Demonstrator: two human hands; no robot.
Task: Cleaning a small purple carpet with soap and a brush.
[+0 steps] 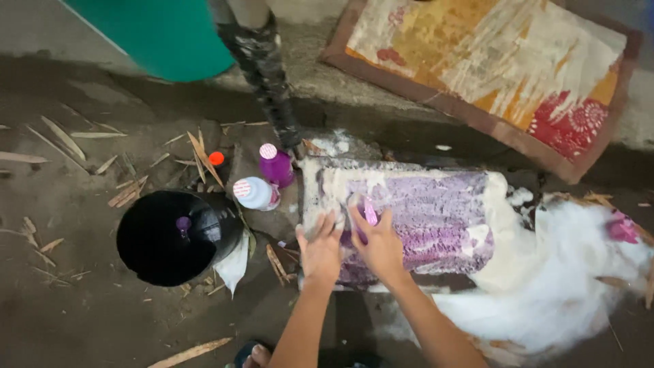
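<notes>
While both hands are pressing the purple cloth (422, 221) flat for scrubbing, the left hand (320, 249) is lying open-palmed beside the right hand (378, 245), whose grip is clamping a pink brush (370, 211).

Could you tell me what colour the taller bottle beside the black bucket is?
Purple bottle, with a pale patterned cap, clearest in the head view.

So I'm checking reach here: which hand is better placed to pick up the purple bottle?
Left, probably. The left hand lies on the soapy purple cloth nearer the purple bottle; the right hand sits farther away.
</notes>
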